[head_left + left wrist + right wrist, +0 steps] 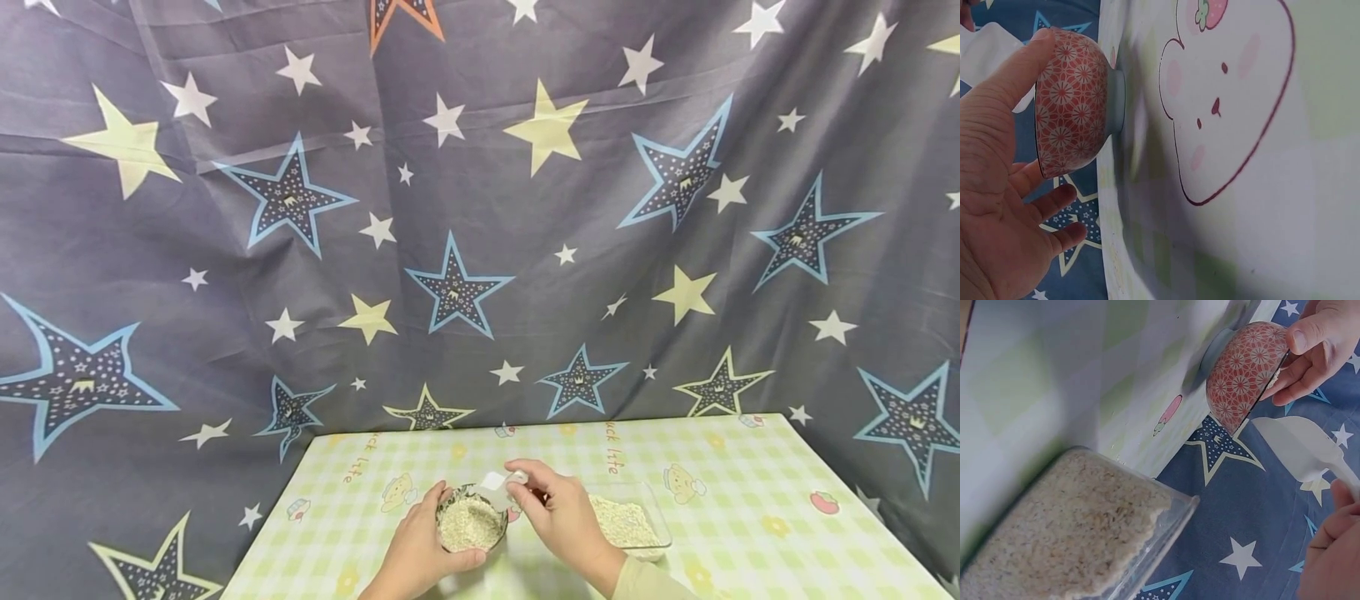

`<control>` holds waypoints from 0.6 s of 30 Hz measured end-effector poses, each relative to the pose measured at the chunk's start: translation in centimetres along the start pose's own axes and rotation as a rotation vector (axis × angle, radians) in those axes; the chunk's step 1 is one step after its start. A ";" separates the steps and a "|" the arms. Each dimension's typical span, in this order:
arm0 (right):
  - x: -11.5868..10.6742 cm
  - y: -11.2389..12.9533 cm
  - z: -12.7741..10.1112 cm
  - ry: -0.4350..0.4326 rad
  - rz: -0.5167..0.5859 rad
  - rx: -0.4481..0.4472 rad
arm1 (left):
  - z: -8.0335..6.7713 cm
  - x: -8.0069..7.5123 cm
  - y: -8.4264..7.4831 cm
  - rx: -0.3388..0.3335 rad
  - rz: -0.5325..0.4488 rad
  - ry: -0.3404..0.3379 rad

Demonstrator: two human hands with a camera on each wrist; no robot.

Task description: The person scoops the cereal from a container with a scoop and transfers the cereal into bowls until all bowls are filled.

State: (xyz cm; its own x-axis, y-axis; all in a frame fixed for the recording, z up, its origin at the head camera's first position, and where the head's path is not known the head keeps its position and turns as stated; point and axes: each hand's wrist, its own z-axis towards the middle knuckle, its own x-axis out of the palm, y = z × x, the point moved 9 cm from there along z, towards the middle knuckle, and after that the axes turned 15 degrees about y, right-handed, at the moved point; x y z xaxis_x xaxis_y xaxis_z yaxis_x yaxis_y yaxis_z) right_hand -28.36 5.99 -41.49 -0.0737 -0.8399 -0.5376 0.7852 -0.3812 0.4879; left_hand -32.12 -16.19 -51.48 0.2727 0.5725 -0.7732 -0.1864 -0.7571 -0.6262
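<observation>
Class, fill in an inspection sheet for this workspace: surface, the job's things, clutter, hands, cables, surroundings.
Surface: table under a green-checked cartoon tablecloth.
Job's things: red-patterned ceramic bowl filled with pale grain; clear rectangular container of the same grain to its right; white plastic spoon above the bowl.
Clutter: nothing seen.
Hands: left hand holds the bowl by its side; right hand pinches the spoon.
Cables: nothing seen.
Surroundings: dark blue star-printed cloth backdrop behind and beside the table.
</observation>
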 end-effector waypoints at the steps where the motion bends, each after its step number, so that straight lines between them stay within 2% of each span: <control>1: -0.1 -0.1 0.0 -0.004 0.007 0.007 | 0.0 0.0 0.0 -0.003 0.001 0.001; 5: -0.5 -1.1 -0.1 -0.009 0.092 0.109 | 0.0 0.0 0.0 -0.010 0.005 0.003; 12: -1.8 -4.7 -0.8 -0.061 0.424 0.473 | 0.1 0.0 -0.1 -0.007 0.007 -0.003; 15: -2.7 -5.8 -1.5 -0.104 0.517 0.575 | 0.2 0.1 0.0 -0.011 0.007 0.001; 18: -3.7 -6.8 -2.3 -0.139 0.564 0.653 | 0.2 0.1 0.2 -0.019 0.003 0.005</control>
State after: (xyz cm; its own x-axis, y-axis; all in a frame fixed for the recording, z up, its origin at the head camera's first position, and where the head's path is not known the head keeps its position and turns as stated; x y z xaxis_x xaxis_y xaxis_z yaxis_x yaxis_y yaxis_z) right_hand -32.00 12.62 -44.40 0.1122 -0.9933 -0.0293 0.2207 -0.0038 0.9753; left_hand -32.35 -16.22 -51.68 0.2772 0.5685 -0.7745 -0.1689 -0.7648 -0.6218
